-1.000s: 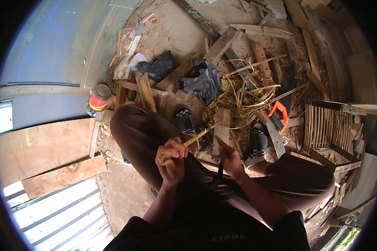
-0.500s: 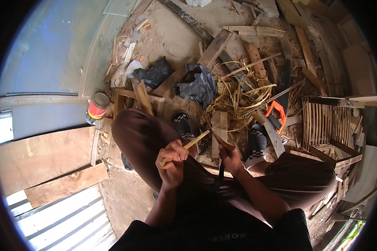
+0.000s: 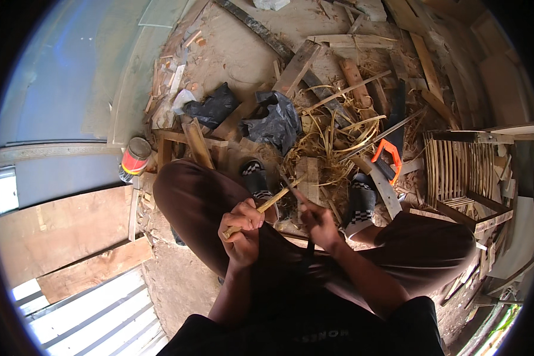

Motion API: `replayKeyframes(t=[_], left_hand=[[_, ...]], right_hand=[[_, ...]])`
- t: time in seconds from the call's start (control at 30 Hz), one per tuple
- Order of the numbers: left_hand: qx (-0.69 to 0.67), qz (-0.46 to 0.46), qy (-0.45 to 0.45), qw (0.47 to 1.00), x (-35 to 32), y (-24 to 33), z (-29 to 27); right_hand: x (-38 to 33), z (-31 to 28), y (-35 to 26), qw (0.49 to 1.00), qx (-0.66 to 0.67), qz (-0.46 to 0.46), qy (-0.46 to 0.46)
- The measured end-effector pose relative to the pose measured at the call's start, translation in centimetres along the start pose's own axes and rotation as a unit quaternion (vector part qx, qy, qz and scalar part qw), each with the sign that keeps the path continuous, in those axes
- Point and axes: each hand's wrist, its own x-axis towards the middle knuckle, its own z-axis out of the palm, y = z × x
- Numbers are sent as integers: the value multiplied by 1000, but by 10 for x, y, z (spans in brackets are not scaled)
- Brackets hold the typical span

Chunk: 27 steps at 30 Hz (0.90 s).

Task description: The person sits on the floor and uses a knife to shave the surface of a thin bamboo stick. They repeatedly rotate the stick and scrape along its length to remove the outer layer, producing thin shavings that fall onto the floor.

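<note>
My left hand [image 3: 241, 230] is wrapped round a thin pale wooden stick [image 3: 273, 202], which slants up and to the right over my lap. Closed round a knife, my right hand [image 3: 320, 226] sits just right of the stick's far end. The narrow dark knife blade [image 3: 290, 186] crosses the stick near its tip; the handle is mostly hidden by the fingers. Below the two hands lie my crossed legs in brown trousers [image 3: 202, 202], with checkered slippers [image 3: 362, 202] on my feet.
Curled shavings [image 3: 323, 139] and wood scraps litter the ground ahead. An orange-handled saw [image 3: 388, 160] lies beyond my right foot, near a slatted wooden frame [image 3: 457, 172]. Black plastic bags [image 3: 273, 121] lie in front; a paint can [image 3: 137, 155] stands left.
My right hand has moved slightly left and the knife blade now crosses the stick near its far end. My left hand keeps its grip, and the view has shifted a little.
</note>
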Motion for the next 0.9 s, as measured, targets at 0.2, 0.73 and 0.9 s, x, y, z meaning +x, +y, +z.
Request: replayKeyframes(t=[0.2, 0.73, 0.9], left_hand=[[49, 7, -23, 999, 3, -1, -9], [75, 65, 37, 994, 0, -12, -19], [89, 45, 21, 995, -2, -8, -11]], right_hand=[[-13, 22, -27, 991, -26, -129, 6], [-14, -4, -1, 993, -108, -6, 34], [-17, 5, -31, 990, -113, -81, 4]])
